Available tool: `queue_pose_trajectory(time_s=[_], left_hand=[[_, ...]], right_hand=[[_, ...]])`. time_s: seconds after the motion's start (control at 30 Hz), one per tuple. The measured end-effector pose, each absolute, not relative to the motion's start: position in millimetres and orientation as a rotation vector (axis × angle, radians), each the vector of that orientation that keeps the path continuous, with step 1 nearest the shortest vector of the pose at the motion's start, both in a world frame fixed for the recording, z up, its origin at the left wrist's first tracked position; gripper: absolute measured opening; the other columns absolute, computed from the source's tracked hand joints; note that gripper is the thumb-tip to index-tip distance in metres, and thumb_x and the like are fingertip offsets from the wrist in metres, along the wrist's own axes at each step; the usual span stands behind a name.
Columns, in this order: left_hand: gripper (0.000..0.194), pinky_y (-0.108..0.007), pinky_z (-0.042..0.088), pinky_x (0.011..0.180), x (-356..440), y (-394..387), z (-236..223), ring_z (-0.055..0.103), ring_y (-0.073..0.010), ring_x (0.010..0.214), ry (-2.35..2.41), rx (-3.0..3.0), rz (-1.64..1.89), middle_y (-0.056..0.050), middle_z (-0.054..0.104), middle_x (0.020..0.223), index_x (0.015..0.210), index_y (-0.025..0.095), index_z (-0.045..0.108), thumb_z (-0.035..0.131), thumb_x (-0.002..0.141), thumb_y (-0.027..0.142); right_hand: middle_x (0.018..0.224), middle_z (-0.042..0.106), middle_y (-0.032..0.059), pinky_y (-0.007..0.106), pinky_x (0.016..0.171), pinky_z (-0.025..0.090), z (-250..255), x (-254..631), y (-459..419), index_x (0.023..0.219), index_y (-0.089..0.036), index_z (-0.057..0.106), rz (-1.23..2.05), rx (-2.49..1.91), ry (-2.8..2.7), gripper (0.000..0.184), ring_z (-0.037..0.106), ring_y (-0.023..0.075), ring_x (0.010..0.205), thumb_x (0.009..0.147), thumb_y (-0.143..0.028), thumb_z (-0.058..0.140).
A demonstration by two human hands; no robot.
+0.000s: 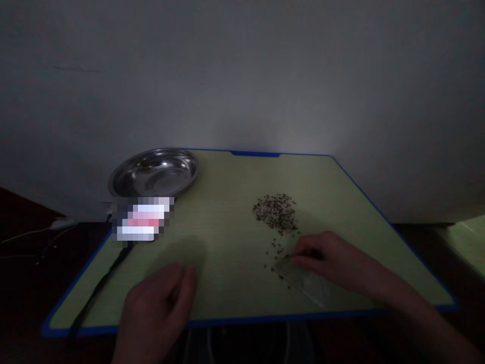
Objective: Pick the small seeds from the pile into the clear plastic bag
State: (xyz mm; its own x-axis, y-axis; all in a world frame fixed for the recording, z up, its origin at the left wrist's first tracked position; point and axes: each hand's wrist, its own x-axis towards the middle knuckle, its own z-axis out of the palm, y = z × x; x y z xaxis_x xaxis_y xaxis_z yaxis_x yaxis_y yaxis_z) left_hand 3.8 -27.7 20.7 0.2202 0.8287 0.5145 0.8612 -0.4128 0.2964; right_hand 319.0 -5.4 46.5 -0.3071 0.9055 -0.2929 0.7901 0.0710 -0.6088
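Note:
A loose pile of small dark and pale grains or beans [276, 212] lies on the right half of the table. Several dark ones are scattered between it and a clear plastic bag [308, 287], which lies flat near the front edge. My right hand [322, 255] is closed over the bag's upper end, thumb and fingers pinched at its edge; any grain between the fingertips is too small to see. At the front left, my left hand [159, 301] is curled closed above the table, away from the pile. Whatever it may hold is hidden by the fingers.
On the far left of the pale table with a blue rim [227, 182] stands a shiny metal basin [155, 174]. In front of it is a phone-like lit screen [143, 221], blurred out, with a black strap [100, 288] running to the front edge. A wall [242, 76] rises behind.

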Motion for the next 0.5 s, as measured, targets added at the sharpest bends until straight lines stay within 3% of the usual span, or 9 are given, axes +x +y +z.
queue_pose_trajectory(time_s=[0.5], left_hand=[[0.042, -0.023, 0.030, 0.044, 1, -30, 16, 0.043, -0.0073, 0.038, -1.847, -2.430, -0.960, 0.006, 0.039, 0.044, 0.049, 0.020, 0.037, 0.041, 0.090, 0.028]], right_hand=[[0.068, 0.068, 0.0003, 0.026, 0.054, 0.034, 53, 291, 12, 0.080, -0.020, 0.071, 0.812, -1.622, -2.372, 0.019, 0.057, 0.0132, 0.060, 0.088, -0.033, 0.061]])
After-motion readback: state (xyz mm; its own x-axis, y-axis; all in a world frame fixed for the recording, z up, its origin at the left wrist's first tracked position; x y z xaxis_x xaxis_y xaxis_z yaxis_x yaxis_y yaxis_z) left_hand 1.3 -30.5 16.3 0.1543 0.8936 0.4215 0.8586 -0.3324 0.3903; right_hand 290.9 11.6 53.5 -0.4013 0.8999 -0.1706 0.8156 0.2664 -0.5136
